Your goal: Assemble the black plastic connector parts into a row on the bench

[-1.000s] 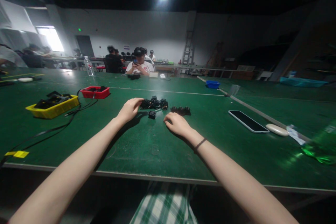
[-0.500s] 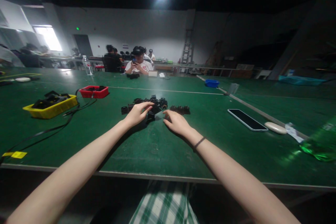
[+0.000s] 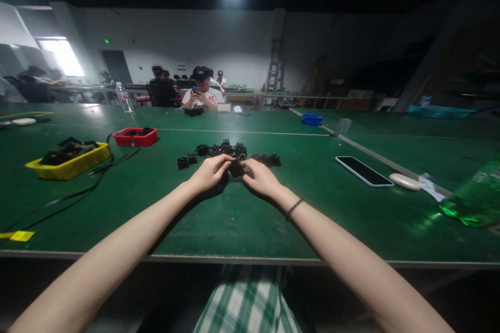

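Between my two hands is a small black plastic part (image 3: 235, 168), held just above the green table (image 3: 234, 223). My left hand (image 3: 211, 171) pinches its left side with thumb and fingers. On the opposite side, the fingers of my right hand (image 3: 261, 178) close on its right edge. Just beyond lies a loose pile of small black parts (image 3: 226, 149), partly hidden by my hands. Past my right fingers stands a short row of black parts (image 3: 269, 159). Two separate black pieces (image 3: 183, 163) sit left of the pile.
To the left are a yellow bin (image 3: 70, 162) and a red bin (image 3: 135, 137) holding black parts, with black cables (image 3: 97, 179) alongside. A phone (image 3: 363, 170), a pale rounded object (image 3: 405, 182) and a green bottle (image 3: 474, 195) lie right. A person (image 3: 201, 94) sits across the table.
My right hand has come to the black part and now grips it together with my left. The part has turned and sits between both hands. The view has shifted slightly.
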Tool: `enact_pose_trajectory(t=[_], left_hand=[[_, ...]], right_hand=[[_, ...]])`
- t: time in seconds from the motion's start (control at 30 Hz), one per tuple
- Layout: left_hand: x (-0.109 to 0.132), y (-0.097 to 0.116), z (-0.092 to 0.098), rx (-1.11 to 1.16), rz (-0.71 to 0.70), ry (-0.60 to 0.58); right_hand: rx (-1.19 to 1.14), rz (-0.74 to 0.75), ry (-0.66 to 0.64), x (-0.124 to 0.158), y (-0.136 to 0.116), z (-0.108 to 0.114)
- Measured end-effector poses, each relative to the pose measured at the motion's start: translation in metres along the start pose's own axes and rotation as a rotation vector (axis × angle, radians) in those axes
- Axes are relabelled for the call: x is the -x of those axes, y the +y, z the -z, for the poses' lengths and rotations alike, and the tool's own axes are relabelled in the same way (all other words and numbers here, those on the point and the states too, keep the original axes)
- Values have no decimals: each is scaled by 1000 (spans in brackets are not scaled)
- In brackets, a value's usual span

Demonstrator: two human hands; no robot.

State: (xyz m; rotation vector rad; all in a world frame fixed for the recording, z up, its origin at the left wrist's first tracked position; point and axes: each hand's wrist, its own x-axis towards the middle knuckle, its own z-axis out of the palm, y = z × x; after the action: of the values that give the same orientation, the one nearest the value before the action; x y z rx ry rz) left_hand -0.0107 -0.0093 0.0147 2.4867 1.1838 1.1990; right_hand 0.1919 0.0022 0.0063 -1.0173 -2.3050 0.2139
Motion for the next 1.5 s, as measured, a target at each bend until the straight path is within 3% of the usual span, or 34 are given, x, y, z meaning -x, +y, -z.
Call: enact_pose_trajectory(t=[0.17, 0.67, 1.5], left_hand=[[1, -4, -1, -5, 12, -21], [3, -7, -2, -26, 23, -59], [1, -19, -4, -146, -187, -215]], right_hand=[[13, -6, -7, 1, 0, 0], [-317, -85, 30, -2, 8, -5], [-215, -156, 16, -3, 8, -4]])
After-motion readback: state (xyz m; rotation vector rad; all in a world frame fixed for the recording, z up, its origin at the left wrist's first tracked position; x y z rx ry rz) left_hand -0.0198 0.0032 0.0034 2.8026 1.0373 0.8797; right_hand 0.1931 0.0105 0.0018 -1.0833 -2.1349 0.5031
